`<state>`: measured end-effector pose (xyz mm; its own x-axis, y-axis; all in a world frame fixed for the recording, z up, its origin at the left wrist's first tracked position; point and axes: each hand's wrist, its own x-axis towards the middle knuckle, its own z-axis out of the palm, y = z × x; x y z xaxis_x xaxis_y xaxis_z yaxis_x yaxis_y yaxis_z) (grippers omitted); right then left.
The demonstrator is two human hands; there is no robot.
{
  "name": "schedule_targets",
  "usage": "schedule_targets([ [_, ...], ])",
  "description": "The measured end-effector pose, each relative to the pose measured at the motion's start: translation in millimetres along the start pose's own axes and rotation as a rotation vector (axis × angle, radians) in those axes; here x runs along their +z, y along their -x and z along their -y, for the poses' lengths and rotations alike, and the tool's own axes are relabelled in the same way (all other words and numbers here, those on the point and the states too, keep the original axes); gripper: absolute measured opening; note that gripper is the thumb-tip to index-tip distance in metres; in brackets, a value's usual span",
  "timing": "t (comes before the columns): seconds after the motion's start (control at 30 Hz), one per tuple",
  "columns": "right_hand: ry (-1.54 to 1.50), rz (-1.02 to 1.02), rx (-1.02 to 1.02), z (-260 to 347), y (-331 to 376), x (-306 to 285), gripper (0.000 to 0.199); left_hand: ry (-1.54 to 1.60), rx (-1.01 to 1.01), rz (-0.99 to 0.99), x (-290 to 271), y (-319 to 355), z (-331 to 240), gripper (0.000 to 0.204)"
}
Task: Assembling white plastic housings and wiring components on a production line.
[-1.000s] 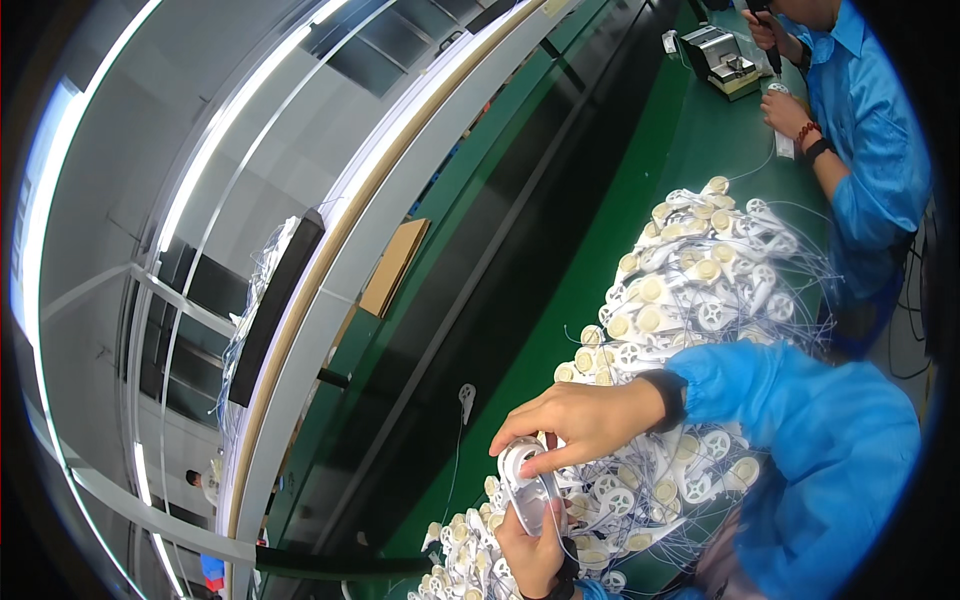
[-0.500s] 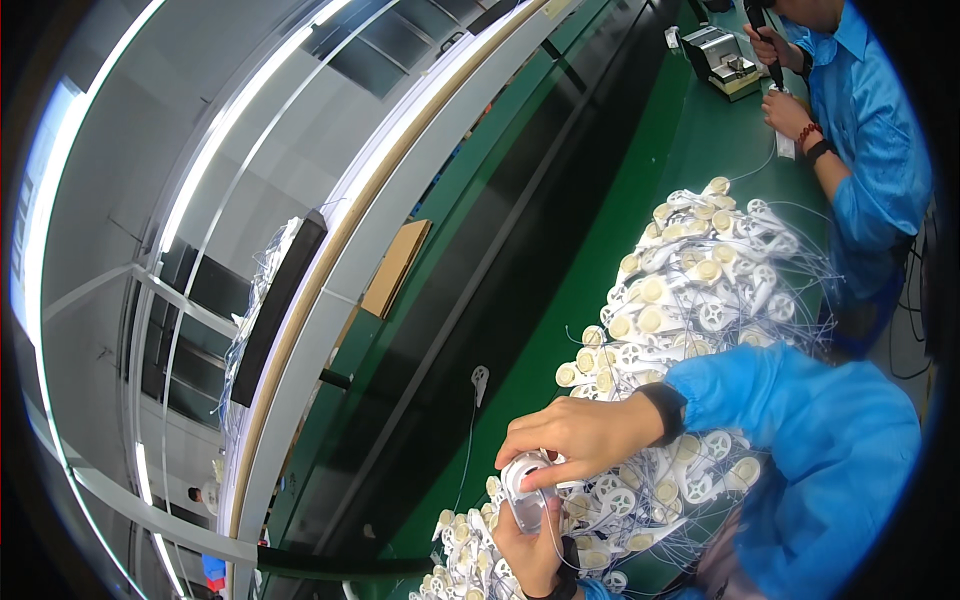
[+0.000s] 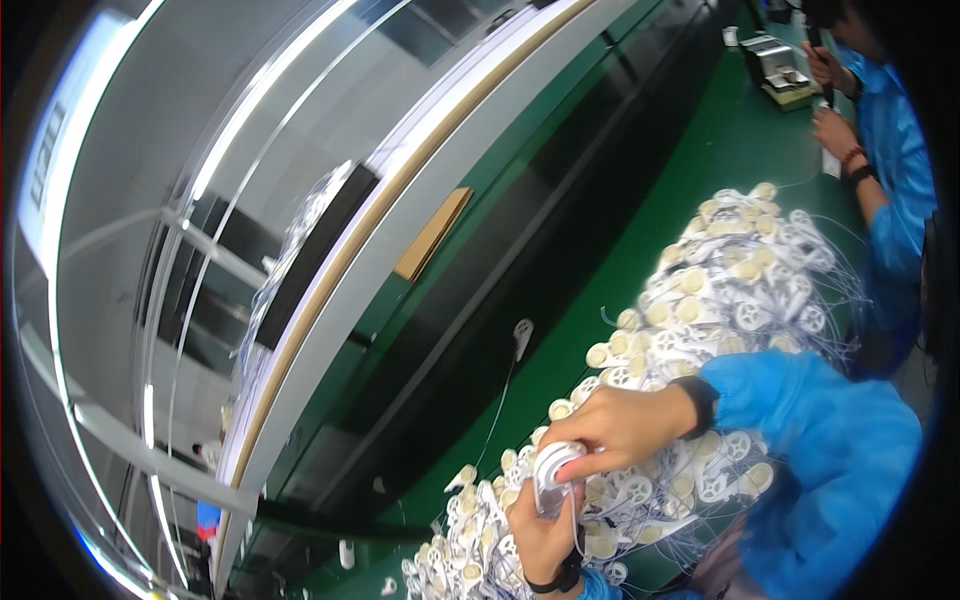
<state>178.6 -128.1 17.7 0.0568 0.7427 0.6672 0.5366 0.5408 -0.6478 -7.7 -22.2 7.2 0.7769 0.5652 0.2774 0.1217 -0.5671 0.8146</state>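
Note:
Both hands meet on a white plastic part with a round, ringed end and a pale, partly clear lower section. My left hand grips that lower section from below. From above, my right hand curls its fingers over the round end, its thumb pressed on the face. A thin white cable trails down from the part. Around and beneath my hands spreads a large heap of white plastic parts with cream-coloured discs, spoked wheels and thin wires. What my fingers cover on the held part is hidden.
A single white wired part lies apart on the green table. Cardboard lies beyond it. At upper right, a co-worker's hands hold a dark tool over a white piece, beside an open box.
The whole view has shifted, so the table scene sits farther right. My two hands stay together on the white plastic part, which appears slightly turned.

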Motion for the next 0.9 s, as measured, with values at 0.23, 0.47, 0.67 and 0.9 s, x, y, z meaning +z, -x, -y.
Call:
schedule_targets([
  [0.23,0.138,-0.019,0.014,6.6,-13.0,-4.6,0.037,-0.068,0.166,-0.097,5.5,-3.4,11.4,0.024],
  [0.47,0.581,-0.18,-0.212,6.4,-39.9,10.1,0.034,-0.196,0.217,-0.191,12.2,-6.3,-4.8,0.023],
  [0.67,0.659,-0.21,-0.279,-1.5,-57.5,23.8,0.041,-0.225,0.193,-0.24,2.1,-3.1,0.8,0.025],
  [0.9,0.577,-0.281,-0.3,-4.5,-71.9,34.6,0.047,-0.309,0.288,-0.367,-0.9,-6.6,4.4,0.027],
])
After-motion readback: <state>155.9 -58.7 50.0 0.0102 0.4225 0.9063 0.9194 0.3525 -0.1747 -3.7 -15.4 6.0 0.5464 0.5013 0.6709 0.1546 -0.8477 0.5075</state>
